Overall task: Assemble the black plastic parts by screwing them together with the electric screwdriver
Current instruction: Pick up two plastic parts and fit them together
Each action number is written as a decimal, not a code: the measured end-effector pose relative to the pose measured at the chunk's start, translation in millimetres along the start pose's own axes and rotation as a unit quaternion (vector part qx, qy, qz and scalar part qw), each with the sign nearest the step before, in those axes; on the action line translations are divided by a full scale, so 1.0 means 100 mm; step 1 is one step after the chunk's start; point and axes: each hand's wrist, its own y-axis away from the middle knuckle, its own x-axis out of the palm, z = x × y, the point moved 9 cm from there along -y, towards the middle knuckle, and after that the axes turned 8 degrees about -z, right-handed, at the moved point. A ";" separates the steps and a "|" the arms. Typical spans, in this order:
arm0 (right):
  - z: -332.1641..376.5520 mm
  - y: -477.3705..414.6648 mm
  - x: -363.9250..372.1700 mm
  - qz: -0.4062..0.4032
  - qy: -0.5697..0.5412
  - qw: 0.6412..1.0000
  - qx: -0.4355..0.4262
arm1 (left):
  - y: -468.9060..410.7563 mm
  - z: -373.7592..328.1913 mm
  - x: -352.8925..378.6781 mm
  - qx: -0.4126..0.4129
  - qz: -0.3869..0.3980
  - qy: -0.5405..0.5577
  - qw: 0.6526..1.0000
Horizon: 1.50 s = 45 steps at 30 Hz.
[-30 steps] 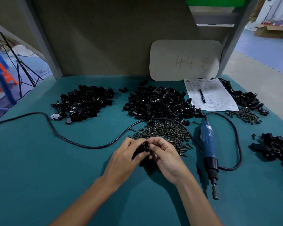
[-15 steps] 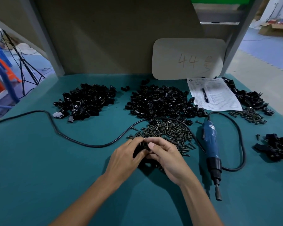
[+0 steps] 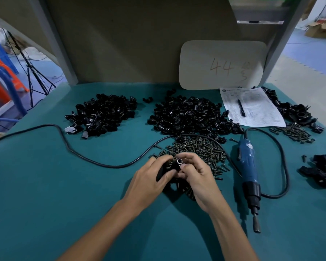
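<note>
L hand (image 3: pixel 149 179) & R hand (image 3: pixel 199 178) meet, both pinching one black plastic part (image 3: pixel 174 164) btwn them, prob. aligning pieces pre-screw. Screw pile (image 3: pixel 199 147) sits just behind; electric screwdriver (image 3: pixel 248 166) lies idle at R, w/in reach. Part heaps (image 3: pixel 186 115) farther back: stock.

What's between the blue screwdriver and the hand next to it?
In the head view, loose screws and a black cord lie on the teal mat between the electric screwdriver and the right hand.
</note>
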 end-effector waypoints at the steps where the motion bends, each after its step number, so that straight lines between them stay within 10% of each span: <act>1: 0.01 0.00 -0.01 -0.006 0.001 1.000 -0.005 | 0.00 0.00 0.01 -0.001 0.003 0.001 1.000; 39: 0.00 -0.03 -0.07 -0.017 0.046 0.998 -0.029 | 0.00 -0.01 0.04 -0.001 0.029 0.047 0.998; 41: 0.10 -0.07 -0.23 -0.080 0.199 0.973 -0.084 | 0.00 0.02 0.04 -0.006 0.027 0.036 0.999; 45: 0.18 -0.14 -0.27 -0.080 0.557 0.813 -0.147 | 0.00 0.04 0.08 -0.008 0.037 0.026 0.999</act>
